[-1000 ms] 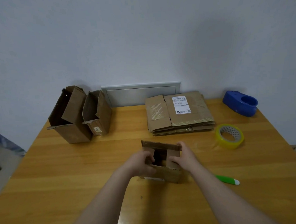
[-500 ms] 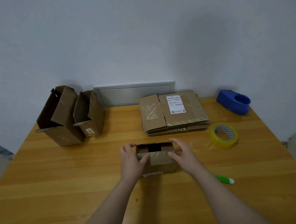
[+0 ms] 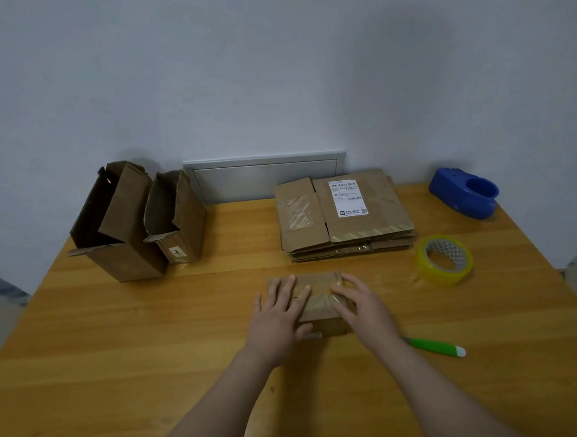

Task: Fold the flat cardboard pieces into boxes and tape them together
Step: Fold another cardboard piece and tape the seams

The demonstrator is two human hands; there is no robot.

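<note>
A small brown cardboard box (image 3: 319, 296) sits at the middle of the wooden table (image 3: 118, 330), its top flaps folded flat. My left hand (image 3: 279, 315) presses on the left half of the top with straight, spread fingers. My right hand (image 3: 360, 303) lies flat on the right half. A stack of flat cardboard pieces (image 3: 344, 215) with a white label rests behind the box. A roll of yellow tape (image 3: 445, 259) lies to the right.
Two open, standing cardboard boxes (image 3: 128, 221) occupy the back left. A blue tape dispenser (image 3: 464, 195) sits at the back right corner. A green-handled tool (image 3: 437, 346) lies beside my right forearm. A grey panel (image 3: 264, 176) is on the wall behind.
The box's flaps went from open to folded shut. Both hands moved from the box's sides onto its top and now press it flat.
</note>
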